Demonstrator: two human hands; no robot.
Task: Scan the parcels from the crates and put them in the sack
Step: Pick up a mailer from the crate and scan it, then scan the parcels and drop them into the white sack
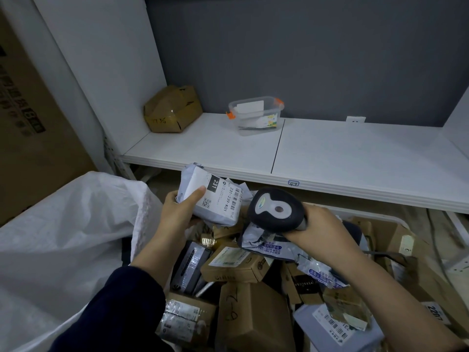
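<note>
My left hand [177, 212] grips a small grey plastic-wrapped parcel [198, 184] with a white label reading 231, held up above the crate. My right hand [322, 224] grips the handle of a black barcode scanner [275, 209], whose head sits just right of the parcel's label. Below both hands lies a crate [375, 214] full of several cardboard boxes [233, 265] and plastic mailers [274, 247]. A white woven sack [63, 237] stands open at the left, next to my left arm.
A white shelf [330, 158] runs across behind the crate, carrying a dented cardboard box [172, 109] and a clear plastic tub [256, 114] with orange clips. A large cardboard carton [30, 118] stands at the far left. A cable [436, 240] trails at the right.
</note>
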